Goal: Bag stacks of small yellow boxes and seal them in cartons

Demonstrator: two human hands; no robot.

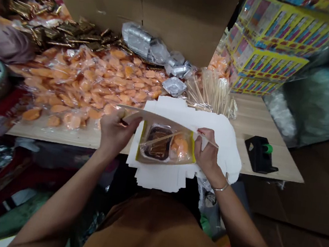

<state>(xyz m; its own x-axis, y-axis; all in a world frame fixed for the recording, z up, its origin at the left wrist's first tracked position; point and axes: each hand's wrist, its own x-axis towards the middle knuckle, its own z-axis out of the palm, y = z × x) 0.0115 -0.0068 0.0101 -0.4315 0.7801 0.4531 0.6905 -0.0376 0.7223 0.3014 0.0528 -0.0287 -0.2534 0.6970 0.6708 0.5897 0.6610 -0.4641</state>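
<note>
Between my hands is a small open carton with yellow edges. Inside lie a clear tray with dark brown contents, a thin wooden stick laid slantwise across it, and a wrapped orange piece. My left hand pinches the left end of the carton's raised flap, thumb on its near side. At the other end, my right hand is closed on the flap's right end. Flat white carton blanks lie stacked under the carton and overhang the table's front edge.
Many wrapped orange pieces cover the table's left. Behind them are gold-wrapped packets and clear plastic trays. Wooden sticks lie beyond the blanks. Yellow printed boxes rise at back right, with a black tape dispenser nearer.
</note>
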